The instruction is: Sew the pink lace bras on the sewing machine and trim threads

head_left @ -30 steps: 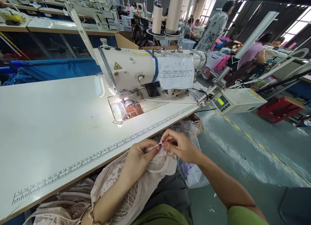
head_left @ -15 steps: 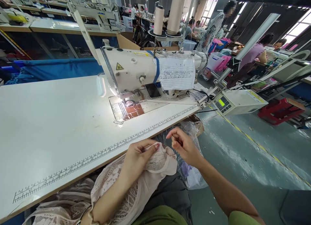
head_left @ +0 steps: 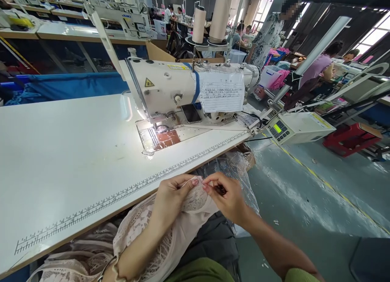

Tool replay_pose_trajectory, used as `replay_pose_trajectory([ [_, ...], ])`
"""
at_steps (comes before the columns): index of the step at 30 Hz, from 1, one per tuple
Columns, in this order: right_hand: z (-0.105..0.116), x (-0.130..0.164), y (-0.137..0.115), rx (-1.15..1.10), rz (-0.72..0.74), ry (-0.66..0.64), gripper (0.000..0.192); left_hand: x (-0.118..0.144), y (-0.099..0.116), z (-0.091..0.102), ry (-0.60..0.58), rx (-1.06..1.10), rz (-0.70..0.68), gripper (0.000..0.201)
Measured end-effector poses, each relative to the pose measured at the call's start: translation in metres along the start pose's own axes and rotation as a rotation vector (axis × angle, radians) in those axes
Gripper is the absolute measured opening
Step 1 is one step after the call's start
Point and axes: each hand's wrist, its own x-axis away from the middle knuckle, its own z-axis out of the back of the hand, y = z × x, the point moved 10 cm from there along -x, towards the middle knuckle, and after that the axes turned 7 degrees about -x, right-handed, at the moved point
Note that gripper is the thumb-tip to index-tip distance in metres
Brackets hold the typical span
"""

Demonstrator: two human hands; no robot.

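My left hand (head_left: 170,198) pinches the upper edge of a pale pink lace bra (head_left: 195,200) between thumb and fingers. The bra drapes over my lap, below the front edge of the sewing table. Close beside the left hand, my right hand (head_left: 228,194) has thumb and forefinger pressed together at the same edge of the lace. Something small and dark shows inside the curled right fingers; its kind cannot be made out. More pale lace pieces (head_left: 76,257) lie bunched at the lower left, under the table edge.
A white sewing machine (head_left: 164,85) with its lamp lit stands on the white table (head_left: 67,152). A phone (head_left: 191,113) lies by it. A printed ruler (head_left: 131,192) runs along the front edge. At the right are a control box (head_left: 301,127) and a red stool (head_left: 350,137). People work behind.
My right hand has moved left and slightly down, from beside the bra onto its lace edge. The left hand stays nearly in place. A person in the background has shifted slightly.
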Motion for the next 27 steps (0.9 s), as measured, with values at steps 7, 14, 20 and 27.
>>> replay_pose_trajectory([
  [7, -0.009, -0.005, 0.012, -0.118, -0.112, 0.061, 0.018, 0.000, 0.005, 0.001, 0.014, -0.045, -0.022, 0.034],
  [14, -0.009, -0.009, 0.013, -0.175, -0.152, 0.080, 0.021, 0.001, 0.006, -0.001, 0.009, -0.076, -0.046, 0.030],
  [20, -0.007, -0.008, 0.007, -0.075, -0.121, 0.121, 0.022, 0.002, 0.003, -0.003, 0.014, -0.090, -0.068, 0.030],
  [27, -0.008, -0.011, 0.016, -0.128, -0.181, 0.081, 0.024, 0.001, 0.005, 0.000, 0.029, -0.114, -0.060, 0.032],
])
